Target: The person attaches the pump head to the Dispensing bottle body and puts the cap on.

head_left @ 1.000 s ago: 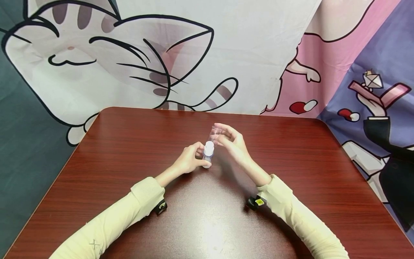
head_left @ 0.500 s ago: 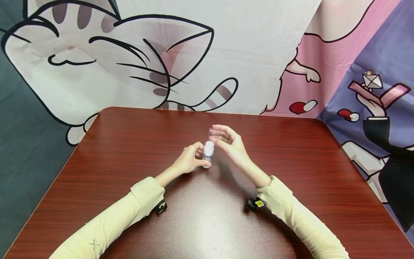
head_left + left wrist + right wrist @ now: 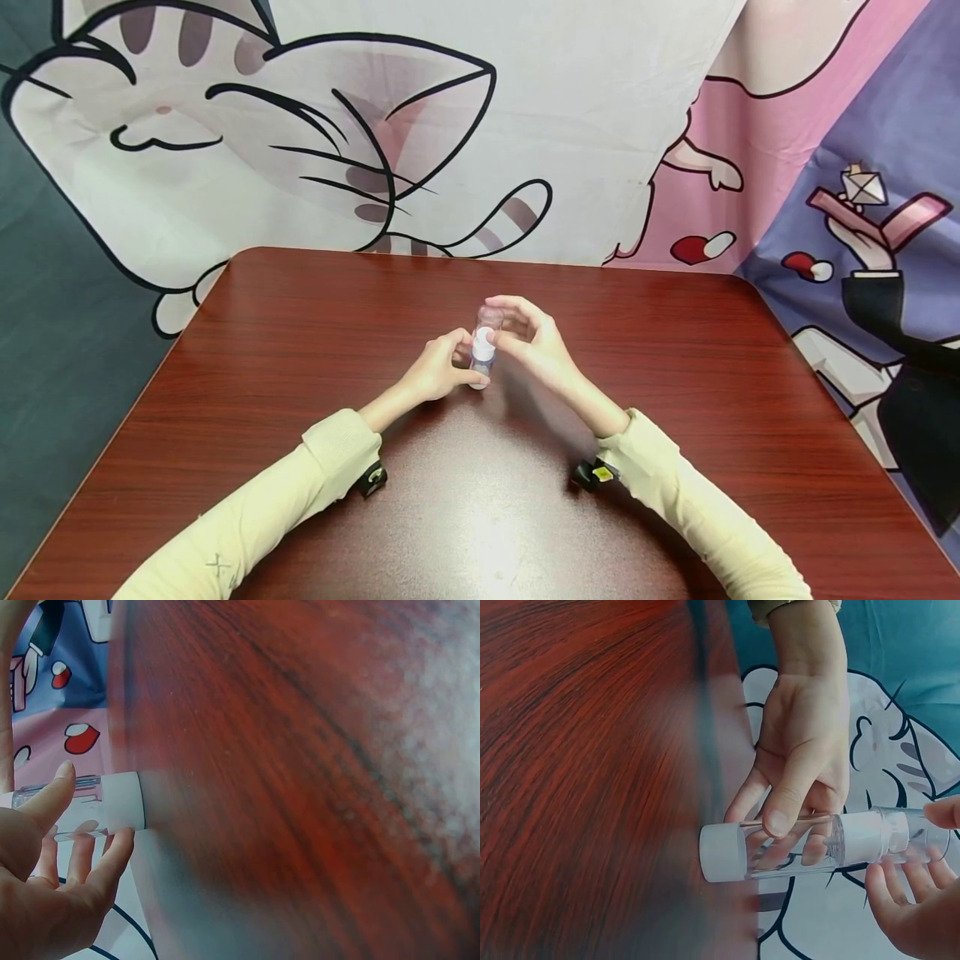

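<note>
A small clear bottle (image 3: pixel 724 853) with a white base and a white collar (image 3: pixel 857 838) stands upright on the table. My left hand (image 3: pixel 435 368) holds its see-through body between thumb and fingers; the left wrist view shows the fingers around the lower part, just above the white base (image 3: pixel 124 801). Over the bottle's white top sits a clear cap (image 3: pixel 934 838), partly down around the nozzle. My right hand (image 3: pixel 543 346) pinches this cap between thumb and fingers. In the right wrist view, the cap's lower edge meets or nearly meets the collar.
The reddish-brown wooden table (image 3: pixel 315 333) spreads around both hands, glossy near its front. Behind its far edge hangs a cloth (image 3: pixel 585 125) printed with a cartoon cat and other figures. A black wrist device (image 3: pixel 372 479) sits under each sleeve.
My right hand has come down and slightly left, bringing the clear cap from above the bottle onto its white top. The left hand and bottle have stayed in place.
</note>
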A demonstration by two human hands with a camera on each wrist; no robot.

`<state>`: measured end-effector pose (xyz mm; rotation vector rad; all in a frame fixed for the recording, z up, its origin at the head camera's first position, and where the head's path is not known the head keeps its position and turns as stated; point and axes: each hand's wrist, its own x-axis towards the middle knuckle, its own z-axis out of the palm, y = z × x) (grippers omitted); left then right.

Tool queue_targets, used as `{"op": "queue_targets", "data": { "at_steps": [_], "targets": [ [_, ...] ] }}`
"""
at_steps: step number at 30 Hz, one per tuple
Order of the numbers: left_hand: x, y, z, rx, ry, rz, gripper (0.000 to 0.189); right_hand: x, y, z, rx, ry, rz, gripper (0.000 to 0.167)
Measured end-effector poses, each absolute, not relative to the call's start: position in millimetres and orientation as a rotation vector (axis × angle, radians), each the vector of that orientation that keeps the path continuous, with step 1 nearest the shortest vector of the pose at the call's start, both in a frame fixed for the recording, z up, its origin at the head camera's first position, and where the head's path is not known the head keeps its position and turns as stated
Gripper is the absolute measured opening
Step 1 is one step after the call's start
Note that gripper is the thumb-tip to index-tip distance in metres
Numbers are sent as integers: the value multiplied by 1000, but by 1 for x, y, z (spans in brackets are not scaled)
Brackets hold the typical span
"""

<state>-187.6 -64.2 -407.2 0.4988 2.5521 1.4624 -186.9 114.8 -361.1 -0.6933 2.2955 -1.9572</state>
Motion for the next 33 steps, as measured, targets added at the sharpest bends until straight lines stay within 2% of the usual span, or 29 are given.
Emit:
{"op": "queue_targets", "data": {
  "at_steps": [33],
  "targets": [
    [-188,-64,-406,517,2540,1453,40,-183,117,-372,-794,2416,-1856,31]
  ]
}}
